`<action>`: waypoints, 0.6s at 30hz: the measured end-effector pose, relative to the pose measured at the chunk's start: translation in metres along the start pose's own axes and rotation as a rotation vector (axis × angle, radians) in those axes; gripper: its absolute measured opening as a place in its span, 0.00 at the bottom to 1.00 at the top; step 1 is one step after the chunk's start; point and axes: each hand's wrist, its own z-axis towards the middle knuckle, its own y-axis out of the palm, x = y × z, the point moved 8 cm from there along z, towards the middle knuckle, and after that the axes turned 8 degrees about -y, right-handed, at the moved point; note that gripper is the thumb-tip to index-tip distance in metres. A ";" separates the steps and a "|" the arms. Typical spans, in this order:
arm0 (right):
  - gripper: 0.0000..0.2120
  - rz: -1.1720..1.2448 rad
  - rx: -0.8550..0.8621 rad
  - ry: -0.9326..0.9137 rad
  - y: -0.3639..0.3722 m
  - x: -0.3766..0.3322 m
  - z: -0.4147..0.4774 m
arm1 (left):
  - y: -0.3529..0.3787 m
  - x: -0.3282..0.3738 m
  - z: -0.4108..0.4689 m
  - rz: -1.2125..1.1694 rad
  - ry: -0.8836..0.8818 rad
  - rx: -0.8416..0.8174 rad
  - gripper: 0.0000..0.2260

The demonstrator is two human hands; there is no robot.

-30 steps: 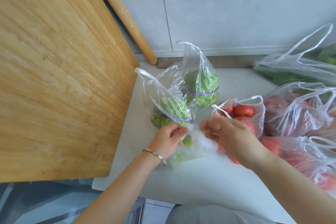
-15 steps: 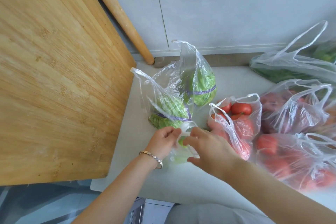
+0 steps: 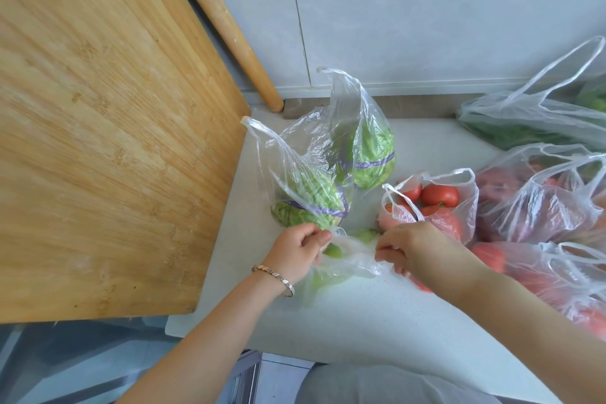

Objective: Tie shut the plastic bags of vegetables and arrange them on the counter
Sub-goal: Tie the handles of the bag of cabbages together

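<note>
The worktop [image 3: 360, 321] is bearing the load. The lettuce bags [image 3: 314, 197] beyond the left grip [image 3: 293, 251] and the tomato bag [image 3: 439, 203] beyond the right grip [image 3: 423, 249] are crowding the spot, both gaping and untied. The small bag [image 3: 347, 262] is lying between the two grips and touching both. Judging by its slack shape and few contents, it is going to feel light and need little lifting.

Its film is looking thin, soft and slippery. It is likely going to stretch or tear under a hard tug, and crumple rather than hold any shape. The best hold is looking like the loose top film, gathered into two tails, one per grip and clear of the contents, so that a knot is closing on plastic alone.

The left grip is curling round a bunch of that film at the bag's left end, thumb against fingers. The right grip is pinching the film at the right end with bent fingers.

The bag is showing as clear, wrinkled plastic, whitish where it is bunching. Pale green pieces [image 3: 333, 251] are sitting inside, just beside the left grip. What vegetable they are I cannot tell.
</note>
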 end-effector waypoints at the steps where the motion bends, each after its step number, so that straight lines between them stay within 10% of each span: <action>1: 0.08 -0.019 0.022 -0.026 -0.003 -0.003 0.000 | 0.000 0.001 0.000 0.008 0.006 -0.002 0.12; 12: 0.34 1.265 0.557 0.099 0.002 0.018 0.001 | 0.003 0.019 -0.007 -0.005 0.131 -0.033 0.13; 18: 0.13 1.575 0.585 0.116 0.004 0.014 0.008 | 0.000 0.018 -0.009 -0.019 0.166 -0.029 0.10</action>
